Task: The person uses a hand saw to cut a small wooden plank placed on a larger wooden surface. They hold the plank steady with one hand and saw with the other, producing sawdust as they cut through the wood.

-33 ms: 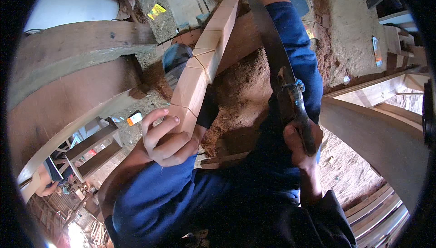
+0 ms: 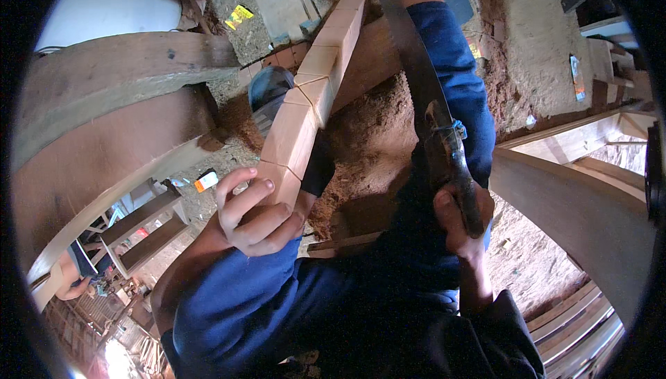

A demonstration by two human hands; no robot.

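Observation:
A long square wooden post (image 2: 290,135) slants from my left knee up toward the far middle, with several saw cuts and pencil-like lines across its faces. My left hand (image 2: 258,218) is wrapped round its near end, fingers curled over the top. In my right hand (image 2: 463,218) is the dark handle of a handsaw (image 2: 422,77), bound with a bit of blue cord. The saw's toothed blade points away from me, to the right of the post and apart from its cuts. Its far tip runs out of view at the top.
Reddish sawdust (image 2: 371,143) covers the floor between my legs. A thick wooden beam (image 2: 374,60) lies under the post's far part. Curved boards (image 2: 118,122) stand at left, a wooden frame (image 2: 576,171) at right. A person's arm (image 2: 73,285) shows at lower left.

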